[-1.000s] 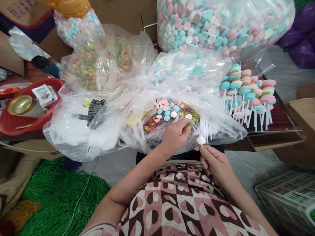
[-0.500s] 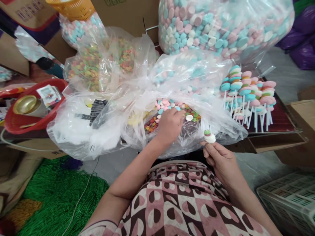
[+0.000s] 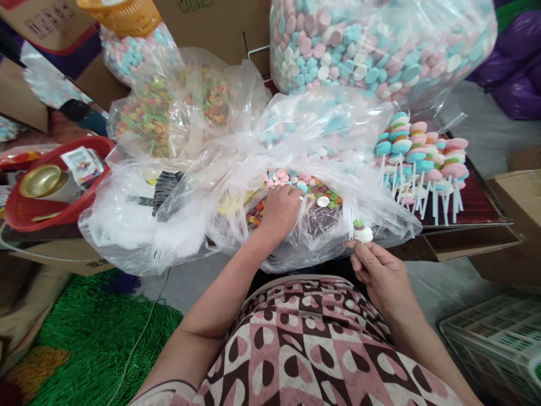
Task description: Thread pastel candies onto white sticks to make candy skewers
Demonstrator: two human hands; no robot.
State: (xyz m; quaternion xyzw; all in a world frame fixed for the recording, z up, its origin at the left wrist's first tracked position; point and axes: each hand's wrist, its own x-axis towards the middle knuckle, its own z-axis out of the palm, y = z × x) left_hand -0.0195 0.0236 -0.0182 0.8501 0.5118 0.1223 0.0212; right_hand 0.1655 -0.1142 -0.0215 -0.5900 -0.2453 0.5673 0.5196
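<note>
My left hand reaches into an open clear plastic bag, fingers curled down among loose pastel candy discs and small coloured ring candies. What it grips is hidden. My right hand pinches a white stick that carries a white disc with small green and red pieces on top, a candy skewer, held upright beside the bag's right edge. Bare white sticks stand just left of that skewer.
Finished candy skewers stand in a cluster on a dark tray at the right. Large bags of pastel discs and coloured rings fill the back. A red basin is at the left, a white crate at the lower right.
My left hand left the skewer tip and went into the bag among the loose candies. My right hand raised the skewer slightly, which gained small coloured pieces on top.
</note>
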